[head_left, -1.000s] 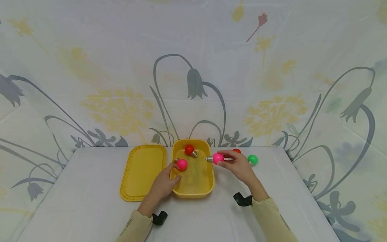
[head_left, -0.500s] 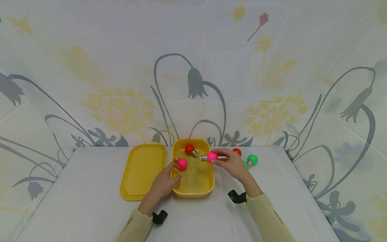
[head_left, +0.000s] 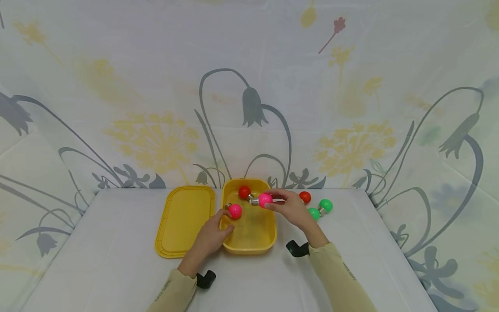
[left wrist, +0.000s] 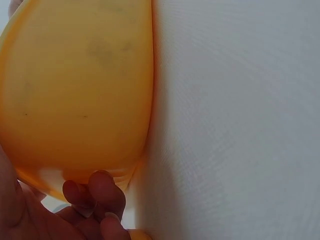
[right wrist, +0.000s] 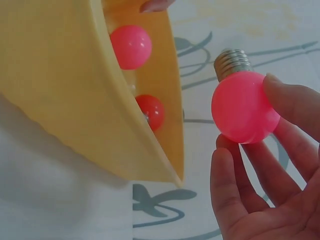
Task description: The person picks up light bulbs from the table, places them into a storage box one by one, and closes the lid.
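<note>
A pink light bulb [head_left: 265, 200] with a silver screw base is pinched by the fingertips and thumb of my right hand [head_left: 292, 208], above the right part of a yellow plastic box [head_left: 249, 250]. The right wrist view shows this bulb [right wrist: 242, 107] with its base tilted up. Inside the box lie a red bulb [head_left: 244, 192] and another pink bulb [head_left: 234, 211]. My left hand [head_left: 212, 234] grips the box's left side. In the left wrist view, its curled fingers [left wrist: 102, 187] are against the box's outer wall.
A flat yellow lid [head_left: 185, 221] lies left of the box. To the right, a red bulb [head_left: 305, 197] and two green bulbs [head_left: 325, 205] rest on the white tabletop [head_left: 117, 260]. A flower-patterned cloth [head_left: 249, 143] stands behind the table.
My right hand has moved left with the pink bulb, from the box's right edge to over the box. The red and green bulbs on the right are less covered. My left hand stays put.
</note>
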`<control>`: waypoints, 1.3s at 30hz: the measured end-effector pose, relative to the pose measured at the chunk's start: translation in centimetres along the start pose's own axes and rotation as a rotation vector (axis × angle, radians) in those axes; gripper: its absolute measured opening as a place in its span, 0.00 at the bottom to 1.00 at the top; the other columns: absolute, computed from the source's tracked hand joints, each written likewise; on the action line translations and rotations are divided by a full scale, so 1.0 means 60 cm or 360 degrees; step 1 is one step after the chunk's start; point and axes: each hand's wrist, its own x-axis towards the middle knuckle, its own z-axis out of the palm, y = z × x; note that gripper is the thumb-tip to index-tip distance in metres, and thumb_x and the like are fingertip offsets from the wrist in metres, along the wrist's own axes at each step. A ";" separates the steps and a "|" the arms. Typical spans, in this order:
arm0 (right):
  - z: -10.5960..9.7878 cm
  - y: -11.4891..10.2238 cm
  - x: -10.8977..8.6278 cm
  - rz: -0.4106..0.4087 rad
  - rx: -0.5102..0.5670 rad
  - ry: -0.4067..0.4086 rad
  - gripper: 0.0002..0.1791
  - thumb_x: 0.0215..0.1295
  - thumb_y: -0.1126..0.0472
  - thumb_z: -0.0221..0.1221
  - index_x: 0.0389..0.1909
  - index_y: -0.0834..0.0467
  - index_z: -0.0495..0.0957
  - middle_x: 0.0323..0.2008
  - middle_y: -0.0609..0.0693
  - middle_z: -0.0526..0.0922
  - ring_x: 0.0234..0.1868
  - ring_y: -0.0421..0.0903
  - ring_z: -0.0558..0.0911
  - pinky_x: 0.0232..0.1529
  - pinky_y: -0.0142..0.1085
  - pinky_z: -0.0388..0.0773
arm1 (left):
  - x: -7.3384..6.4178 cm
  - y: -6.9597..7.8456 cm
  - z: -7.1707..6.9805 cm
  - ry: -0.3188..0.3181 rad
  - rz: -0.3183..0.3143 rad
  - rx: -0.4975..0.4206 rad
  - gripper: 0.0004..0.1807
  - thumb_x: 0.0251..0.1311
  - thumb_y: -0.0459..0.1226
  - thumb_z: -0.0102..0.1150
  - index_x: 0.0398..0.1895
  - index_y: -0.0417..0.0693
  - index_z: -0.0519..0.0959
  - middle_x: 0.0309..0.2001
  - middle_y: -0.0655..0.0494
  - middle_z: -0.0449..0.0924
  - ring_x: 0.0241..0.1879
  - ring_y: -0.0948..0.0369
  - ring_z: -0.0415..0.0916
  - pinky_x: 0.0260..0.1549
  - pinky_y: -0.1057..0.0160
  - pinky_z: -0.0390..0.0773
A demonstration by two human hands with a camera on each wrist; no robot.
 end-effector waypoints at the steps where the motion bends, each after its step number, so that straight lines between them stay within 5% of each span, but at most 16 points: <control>1: 0.002 0.001 0.002 -0.0010 -0.0003 -0.0004 0.23 0.61 0.59 0.69 0.57 0.57 0.80 0.54 0.51 0.82 0.54 0.53 0.80 0.54 0.43 0.78 | 0.000 0.000 0.000 -0.0002 -0.0001 0.0002 0.19 0.64 0.42 0.63 0.57 0.53 0.74 0.62 0.45 0.74 0.57 0.46 0.72 0.58 0.41 0.70; 30: 0.035 0.005 0.046 0.0029 -0.0216 -0.0089 0.21 0.62 0.54 0.69 0.55 0.54 0.82 0.49 0.49 0.83 0.52 0.51 0.80 0.52 0.43 0.80 | -0.002 -0.002 0.002 -0.0021 -0.0007 -0.0019 0.19 0.64 0.43 0.62 0.57 0.53 0.74 0.64 0.45 0.73 0.58 0.46 0.71 0.59 0.40 0.69; 39: 0.028 0.012 0.071 0.0112 -0.0174 -0.0209 0.18 0.63 0.58 0.67 0.54 0.53 0.83 0.51 0.48 0.83 0.54 0.50 0.80 0.56 0.44 0.77 | 0.000 -0.002 0.001 -0.0014 -0.0020 -0.0020 0.19 0.64 0.43 0.62 0.57 0.54 0.74 0.64 0.46 0.73 0.58 0.47 0.72 0.59 0.41 0.70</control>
